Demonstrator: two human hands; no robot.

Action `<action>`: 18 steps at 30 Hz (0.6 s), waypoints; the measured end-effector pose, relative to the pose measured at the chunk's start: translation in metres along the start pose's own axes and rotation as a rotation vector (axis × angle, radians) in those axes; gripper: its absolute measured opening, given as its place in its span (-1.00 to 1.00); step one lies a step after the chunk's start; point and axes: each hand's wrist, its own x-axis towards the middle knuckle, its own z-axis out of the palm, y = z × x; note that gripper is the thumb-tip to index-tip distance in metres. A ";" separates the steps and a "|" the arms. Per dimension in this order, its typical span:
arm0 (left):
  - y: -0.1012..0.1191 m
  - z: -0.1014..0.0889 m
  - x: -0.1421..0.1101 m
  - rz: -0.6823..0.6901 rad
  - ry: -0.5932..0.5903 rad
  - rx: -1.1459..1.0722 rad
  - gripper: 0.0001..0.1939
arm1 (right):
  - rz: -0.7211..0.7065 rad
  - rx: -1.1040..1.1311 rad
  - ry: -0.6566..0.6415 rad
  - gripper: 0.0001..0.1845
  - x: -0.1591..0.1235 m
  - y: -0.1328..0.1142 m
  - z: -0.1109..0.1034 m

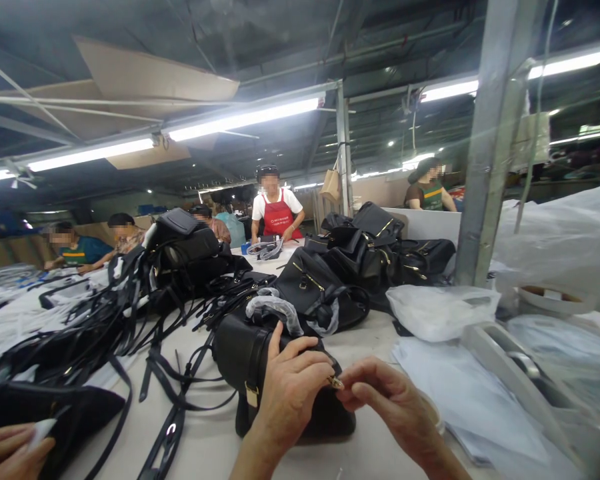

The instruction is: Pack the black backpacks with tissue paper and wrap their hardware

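A black handbag (237, 350) with a flap and gold-coloured hardware stands on the pale table in front of me. Clear plastic wrap covers its handle (275, 307). My left hand (297, 377) lies over the flap, its fingers curled round the bag's right side. At that side a small gold metal fitting (336, 383) sticks out between my hands. My right hand (385, 393) pinches at this fitting with thumb and fingertips together. One gold buckle (251, 393) shows on the bag's front strap, left of my left hand.
More black bags (300, 280) are heaped behind, and loose black straps (173, 393) spread leftward. White sheets (460, 380) and a grey tape dispenser (520, 387) lie right. Another person's hand (15, 450) holds something white at lower left. A metal post (485, 153) rises right; co-workers (277, 213) are beyond.
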 end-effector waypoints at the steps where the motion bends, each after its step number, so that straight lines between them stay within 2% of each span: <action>1: 0.000 -0.001 0.000 0.000 -0.006 0.001 -0.84 | -0.015 -0.021 -0.001 -0.76 0.000 0.000 -0.001; 6: 0.000 -0.002 0.001 -0.017 -0.042 -0.052 -0.81 | -0.046 -0.079 -0.024 -0.84 0.004 -0.006 0.004; 10: -0.001 0.000 -0.002 -0.030 -0.047 -0.075 -0.82 | -0.021 -0.121 -0.025 -0.77 0.006 -0.012 0.006; 15: -0.002 0.000 -0.002 -0.051 -0.061 -0.099 -0.82 | -0.101 -0.350 -0.125 -0.70 0.005 -0.022 0.008; 18: -0.002 0.000 0.000 -0.049 -0.055 -0.103 -0.80 | -0.168 -0.537 -0.119 -0.69 0.002 -0.020 0.009</action>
